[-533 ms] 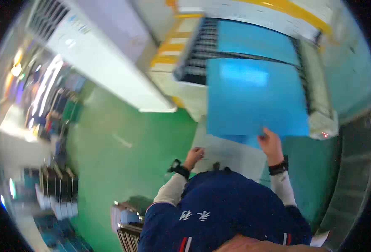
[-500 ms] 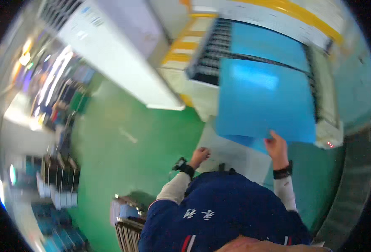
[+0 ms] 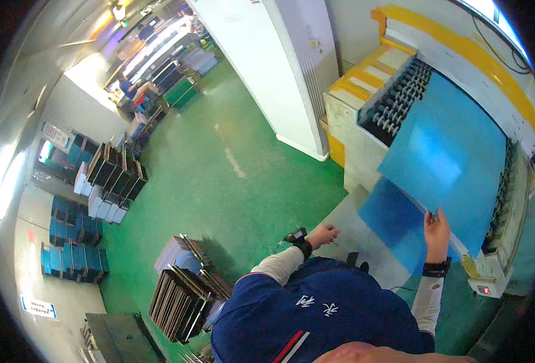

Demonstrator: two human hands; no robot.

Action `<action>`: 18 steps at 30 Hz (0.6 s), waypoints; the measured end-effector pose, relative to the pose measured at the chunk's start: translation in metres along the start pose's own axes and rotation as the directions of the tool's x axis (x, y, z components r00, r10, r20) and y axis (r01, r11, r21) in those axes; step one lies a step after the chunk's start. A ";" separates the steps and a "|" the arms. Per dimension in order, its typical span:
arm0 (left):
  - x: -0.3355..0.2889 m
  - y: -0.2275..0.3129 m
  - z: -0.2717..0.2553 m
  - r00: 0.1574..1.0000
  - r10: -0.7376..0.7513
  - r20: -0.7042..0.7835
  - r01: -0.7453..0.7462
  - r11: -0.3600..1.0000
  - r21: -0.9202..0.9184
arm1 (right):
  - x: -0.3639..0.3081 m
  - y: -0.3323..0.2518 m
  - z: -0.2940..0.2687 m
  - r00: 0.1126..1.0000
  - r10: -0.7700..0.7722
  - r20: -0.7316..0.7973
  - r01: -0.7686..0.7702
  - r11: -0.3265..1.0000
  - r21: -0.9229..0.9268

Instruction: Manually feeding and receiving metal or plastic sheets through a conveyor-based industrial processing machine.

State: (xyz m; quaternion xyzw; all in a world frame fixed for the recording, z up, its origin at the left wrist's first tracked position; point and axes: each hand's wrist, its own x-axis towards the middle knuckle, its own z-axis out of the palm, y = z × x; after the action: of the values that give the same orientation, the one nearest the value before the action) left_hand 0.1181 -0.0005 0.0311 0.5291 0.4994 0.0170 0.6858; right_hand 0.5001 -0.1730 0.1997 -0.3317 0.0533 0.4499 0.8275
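A large blue sheet [image 3: 452, 163] lies over the rollers [image 3: 397, 106] of a machine on the right. My right hand [image 3: 437, 235] is closed on its near edge, thumb pointing up. Below that edge a second blue area [image 3: 391, 221], apparently another sheet, overlaps a pale translucent board [image 3: 343, 213]. My left hand [image 3: 323, 236] is held above the board's near left part, away from the blue sheets. Its fingers are curled together, and whatever may be in them is too small to make out. Dark bands circle both wrists; the left one carries a small device.
The machine's pale housing [image 3: 364, 136] has yellow tape. A white column [image 3: 258, 66] stands left of it. Racks of upright panels [image 3: 179, 302] stand close by on my left, with more racks [image 3: 116, 175] along the wall. A seated person [image 3: 135, 89] is far off on the green floor [image 3: 213, 187].
My view has swung left, so the machine appears farther right. The near blue sheet now lies farther up over the rollers, with my right hand at its near edge. My left hand stays apart from the sheets.
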 end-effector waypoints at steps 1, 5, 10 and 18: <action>0.001 0.003 0.001 1.000 -0.007 0.005 0.007 1.000 -0.005 | 0.007 0.000 -0.003 0.999 0.003 -0.037 -0.003 1.000 -0.005; 0.004 0.013 0.006 0.999 0.020 0.047 -0.017 0.998 -0.066 | 0.007 0.002 -0.018 0.995 -0.095 -0.013 0.092 0.983 -0.162; -0.009 0.018 -0.002 0.997 -0.062 0.042 0.064 0.996 -0.059 | -0.009 0.017 0.000 0.997 -0.015 -0.072 0.015 1.000 -0.010; 0.011 0.071 0.010 0.995 0.035 0.097 -0.037 0.999 0.020 | 0.006 0.008 -0.009 0.992 -0.111 -0.058 0.112 0.994 0.015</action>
State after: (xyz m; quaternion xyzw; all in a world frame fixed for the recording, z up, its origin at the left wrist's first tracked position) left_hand 0.1664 0.0298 0.0761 0.5458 0.4562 -0.0015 0.7029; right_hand 0.4991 -0.1714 0.1862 -0.3393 0.0622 0.3931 0.8524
